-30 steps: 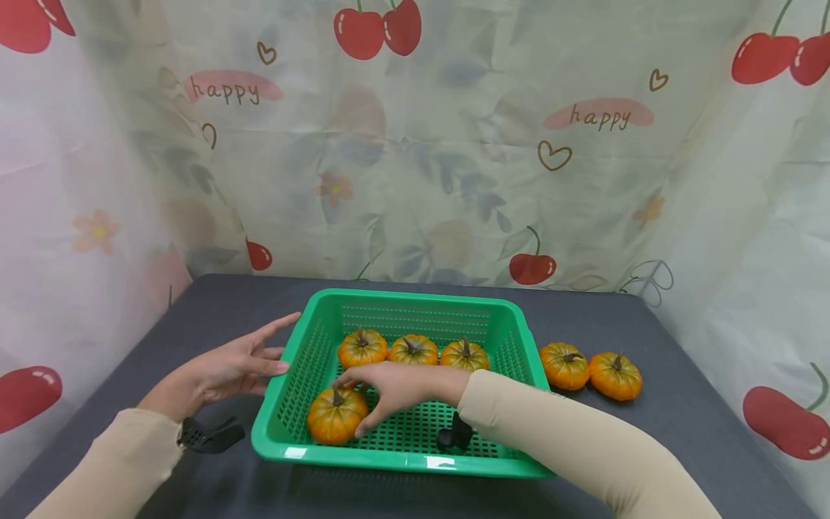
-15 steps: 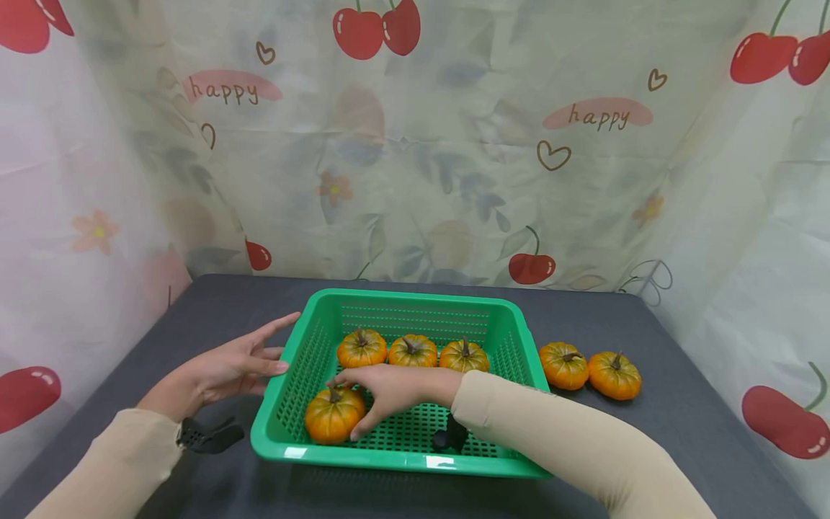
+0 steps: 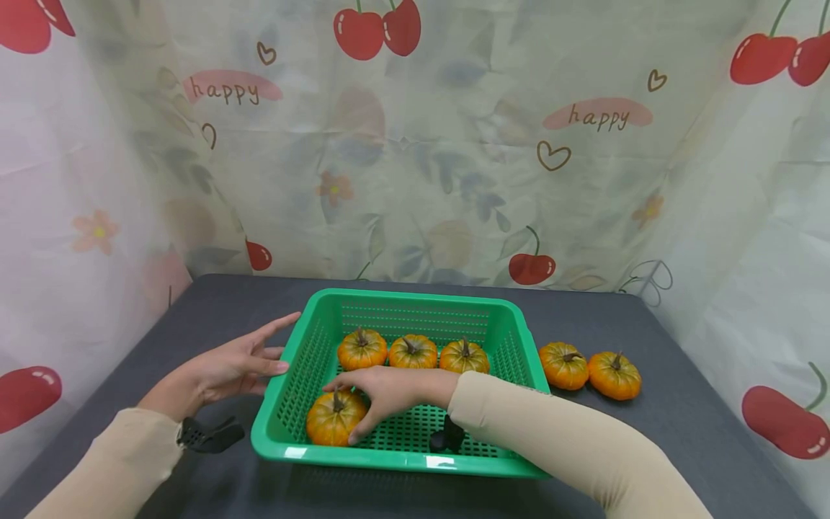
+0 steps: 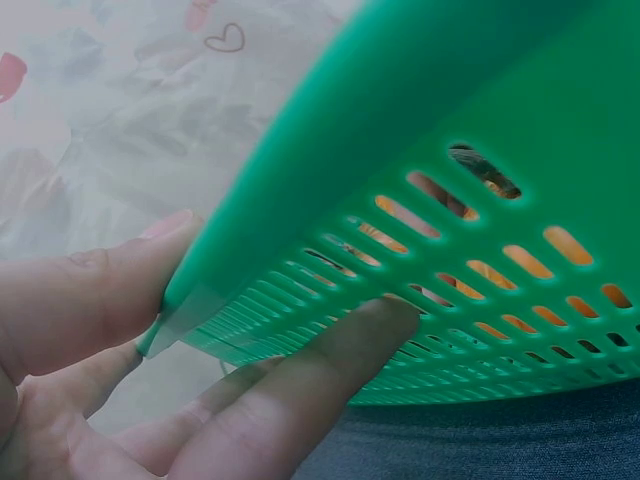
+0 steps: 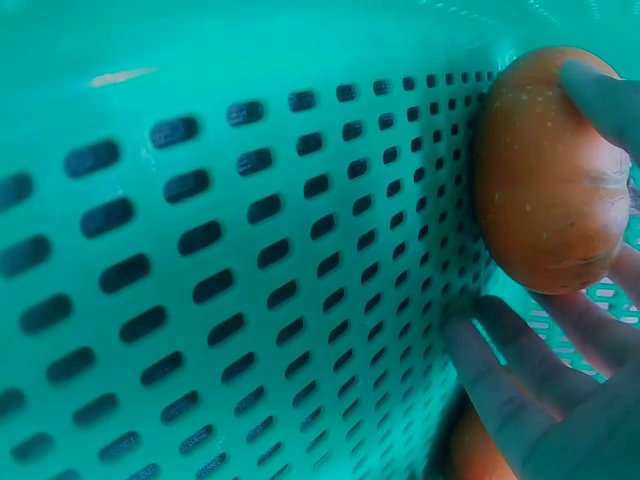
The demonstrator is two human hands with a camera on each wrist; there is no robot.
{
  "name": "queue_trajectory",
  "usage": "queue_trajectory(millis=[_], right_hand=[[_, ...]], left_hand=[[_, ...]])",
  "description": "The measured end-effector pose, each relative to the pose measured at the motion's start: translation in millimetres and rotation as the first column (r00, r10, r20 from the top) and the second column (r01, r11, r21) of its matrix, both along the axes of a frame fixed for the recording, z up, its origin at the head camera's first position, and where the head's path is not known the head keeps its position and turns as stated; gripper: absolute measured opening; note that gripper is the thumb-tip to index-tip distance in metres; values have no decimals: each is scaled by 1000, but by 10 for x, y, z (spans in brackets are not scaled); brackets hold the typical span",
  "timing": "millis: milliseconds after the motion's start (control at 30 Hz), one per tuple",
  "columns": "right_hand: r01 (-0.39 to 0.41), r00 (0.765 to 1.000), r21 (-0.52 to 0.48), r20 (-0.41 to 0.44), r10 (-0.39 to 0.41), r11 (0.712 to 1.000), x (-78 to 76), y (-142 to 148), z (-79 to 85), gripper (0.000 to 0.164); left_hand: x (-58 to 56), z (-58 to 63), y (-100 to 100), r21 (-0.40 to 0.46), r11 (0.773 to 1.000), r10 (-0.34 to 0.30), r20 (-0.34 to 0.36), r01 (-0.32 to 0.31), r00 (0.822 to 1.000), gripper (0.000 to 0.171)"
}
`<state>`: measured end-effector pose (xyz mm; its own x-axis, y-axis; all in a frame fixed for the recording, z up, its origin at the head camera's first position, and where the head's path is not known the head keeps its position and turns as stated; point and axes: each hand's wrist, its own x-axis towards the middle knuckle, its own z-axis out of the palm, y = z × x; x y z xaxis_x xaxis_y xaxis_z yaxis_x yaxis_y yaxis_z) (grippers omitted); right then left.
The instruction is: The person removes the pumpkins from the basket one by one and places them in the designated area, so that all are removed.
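A green plastic basket (image 3: 415, 461) with slotted walls stands on the dark table. In its near left corner sits a small orange pumpkin (image 3: 332, 422) with its stem up. My right hand (image 3: 389, 393) reaches in and holds this pumpkin by its right and far sides; in the right wrist view the thumb and fingers touch its skin. Three more pumpkins (image 3: 362, 349) line the basket behind the right hand. My left hand (image 3: 236, 367) rests against the left rim, fingers extended; in the left wrist view its fingers (image 4: 300, 390) touch the rim and the slotted outer wall.
Two pumpkins (image 3: 614, 375) sit side by side on the table (image 3: 233, 303), right of the basket. A patterned curtain (image 3: 415, 144) encloses the back and both sides. Black wrist devices (image 3: 210, 435) are on both arms.
My right hand and forearm have shifted slightly left, with the hand still at the near left pumpkin. The left hand, the basket and the other pumpkins look the same.
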<state>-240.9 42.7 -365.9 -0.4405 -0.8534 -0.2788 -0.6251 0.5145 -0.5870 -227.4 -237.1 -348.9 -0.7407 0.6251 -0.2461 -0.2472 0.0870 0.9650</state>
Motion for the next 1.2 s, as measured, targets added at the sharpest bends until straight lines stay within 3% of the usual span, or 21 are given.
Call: queue_trajectory(millis=[500,1200], right_hand=[[19,999,-21,-47,-20,1000,-26,29,84,73],[106,993,-102,-46,-111,989,-56,204,476,71]], left_hand=[[-6,-8,-6,5,1000,-7,0,7,1000,95],[5,10,-9,14,1000,-12,2,12,1000,95]])
